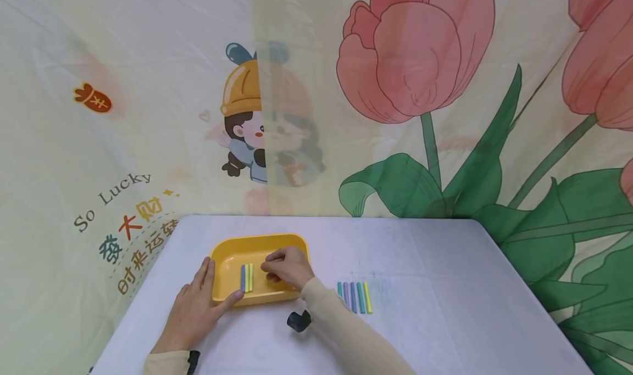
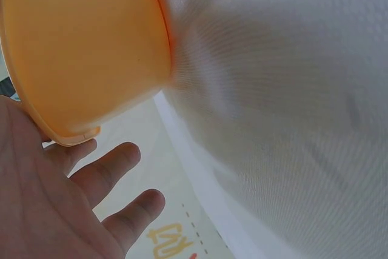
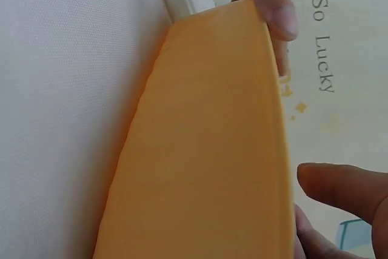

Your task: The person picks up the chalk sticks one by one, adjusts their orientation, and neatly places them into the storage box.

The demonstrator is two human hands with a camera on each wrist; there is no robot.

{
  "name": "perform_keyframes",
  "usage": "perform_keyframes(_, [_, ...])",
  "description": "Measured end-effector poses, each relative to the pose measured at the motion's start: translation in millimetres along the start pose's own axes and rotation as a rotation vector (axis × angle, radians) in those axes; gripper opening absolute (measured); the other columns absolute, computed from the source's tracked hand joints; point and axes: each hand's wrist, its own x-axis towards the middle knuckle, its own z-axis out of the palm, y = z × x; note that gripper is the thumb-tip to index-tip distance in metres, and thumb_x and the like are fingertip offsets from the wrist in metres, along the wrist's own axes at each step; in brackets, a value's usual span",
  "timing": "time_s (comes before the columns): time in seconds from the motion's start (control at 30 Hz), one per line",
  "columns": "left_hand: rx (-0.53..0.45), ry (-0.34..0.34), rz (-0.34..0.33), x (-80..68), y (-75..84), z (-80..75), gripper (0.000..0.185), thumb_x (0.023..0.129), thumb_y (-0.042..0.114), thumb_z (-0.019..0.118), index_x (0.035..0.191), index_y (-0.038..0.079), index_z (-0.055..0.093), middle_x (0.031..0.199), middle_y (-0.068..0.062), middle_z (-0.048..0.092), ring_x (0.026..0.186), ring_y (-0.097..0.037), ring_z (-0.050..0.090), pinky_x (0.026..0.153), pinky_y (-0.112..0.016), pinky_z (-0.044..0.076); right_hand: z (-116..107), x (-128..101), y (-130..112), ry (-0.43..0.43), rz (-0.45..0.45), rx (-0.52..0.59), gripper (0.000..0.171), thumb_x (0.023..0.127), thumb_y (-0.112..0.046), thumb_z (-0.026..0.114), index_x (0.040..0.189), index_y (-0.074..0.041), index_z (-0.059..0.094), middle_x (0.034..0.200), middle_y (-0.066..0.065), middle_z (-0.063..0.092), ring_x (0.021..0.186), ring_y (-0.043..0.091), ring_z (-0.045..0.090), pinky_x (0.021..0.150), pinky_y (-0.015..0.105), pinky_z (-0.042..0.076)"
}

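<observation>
A yellow tray [image 1: 257, 239] sits on the white table [image 1: 445, 287]. Two short sticks [image 1: 246, 278], one blue and one yellow-green, lie side by side in it. My left hand [image 1: 210, 287] rests flat against the tray's near-left corner, fingers straight along the side and thumb on the front wall. The left wrist view shows that palm [image 2: 73, 192] spread under the tray's corner [image 2: 85, 47]. My right hand [image 1: 277, 268] hovers inside the tray just right of the sticks, fingers curled down. Whatever lies under them is hidden. The right wrist view shows only the tray's outer wall [image 3: 206, 150].
A row of several coloured sticks [image 1: 355, 297] lies on the table just right of the tray. A printed cloth backdrop [image 1: 395, 89] hangs behind and around the table. A black wrist mount [image 1: 299, 321] sits on my right forearm.
</observation>
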Motion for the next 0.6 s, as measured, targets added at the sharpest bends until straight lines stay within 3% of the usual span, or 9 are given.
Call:
perform_keyframes(0.3, [0.008, 0.000, -0.004, 0.1, 0.4, 0.9, 0.121, 0.088, 0.081, 0.049, 0.158, -0.008, 0.008, 0.164, -0.030, 0.013, 0.136, -0.055, 0.036, 0.110, -0.069, 0.030, -16, -18, 3, -0.023, -0.057, 0.044, 0.022, 0.085, -0.022, 0.083, 0.099, -0.008, 0.074, 0.083, 0.002, 0.073, 0.077, 0.027, 0.073, 0.065, 0.030, 0.062])
perform_keyframes(0.6, [0.017, -0.007, -0.014, -0.2, 0.4, 1.2, 0.122, 0.087, 0.082, 0.047, 0.158, -0.008, 0.007, 0.163, -0.031, 0.014, 0.134, -0.054, 0.037, 0.110, -0.069, 0.030, -44, -39, 10, -0.026, -0.105, 0.079, 0.029, 0.087, -0.023, 0.083, 0.107, -0.004, 0.074, 0.092, 0.005, 0.072, 0.075, 0.021, 0.072, 0.068, 0.032, 0.063])
